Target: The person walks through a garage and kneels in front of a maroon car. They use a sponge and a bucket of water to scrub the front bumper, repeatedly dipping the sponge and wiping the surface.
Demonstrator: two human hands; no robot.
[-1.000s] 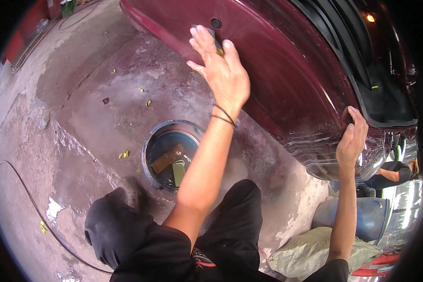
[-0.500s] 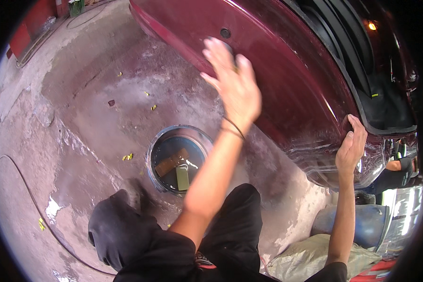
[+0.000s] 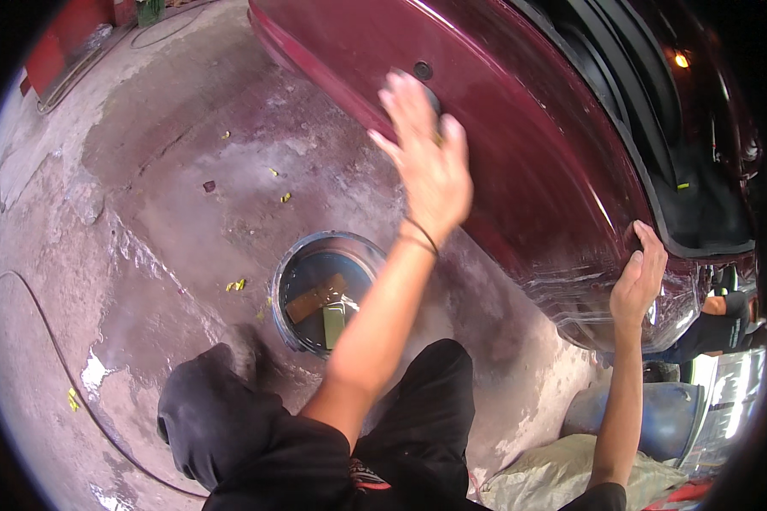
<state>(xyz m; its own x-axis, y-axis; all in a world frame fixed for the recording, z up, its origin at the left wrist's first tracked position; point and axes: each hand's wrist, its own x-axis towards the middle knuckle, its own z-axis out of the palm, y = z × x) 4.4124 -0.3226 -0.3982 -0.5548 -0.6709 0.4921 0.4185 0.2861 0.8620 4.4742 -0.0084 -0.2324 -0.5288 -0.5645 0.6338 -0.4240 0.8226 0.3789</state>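
A dark red car bumper (image 3: pixel 520 162), glossy and wet-looking in places, curves across the upper right. My left hand (image 3: pixel 433 170) lies flat on its lower face, below a small round dark hole (image 3: pixel 423 70). Under the fingers shows the edge of a dark grey piece (image 3: pixel 432 100) like sandpaper; motion blur and the hand hide most of it. My right hand (image 3: pixel 641 272) rests on the bumper's right-hand upper edge, its fingers stretched out and thumb apart, holding nothing.
Between my knees and the bumper stands a round bucket (image 3: pixel 283 294) of water with a brown block (image 3: pixel 315 296) and a pale green block (image 3: pixel 335 324). A cable (image 3: pixel 47 341) runs along the floor at left. A blue drum (image 3: pixel 639 417) and pale sack (image 3: pixel 562 467) lie right.
My left hand stays on the bumper's face, its fingers blurred in both frames, with only a slight shift. My right hand keeps its place. The whole view has shifted slightly.
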